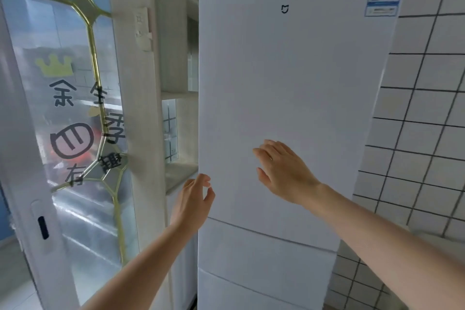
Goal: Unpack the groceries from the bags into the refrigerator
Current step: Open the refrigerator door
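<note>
- Our refrigerator [289, 83] stands closed ahead, glass door [70, 113] left, tiled wall [422, 108] right.
- Left hand [192, 202], grip loosely curled and empty, at its left edge.
- Right hand [281, 171], fingers spread, seemingly touching the door.

White refrigerator [289, 70]; white wall tiles [427, 108], dark grid grout.

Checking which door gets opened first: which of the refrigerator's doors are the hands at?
The tall top door, which carries the logo; left hand at its left edge, right hand before its face. The two shorter doors lie below.
</note>
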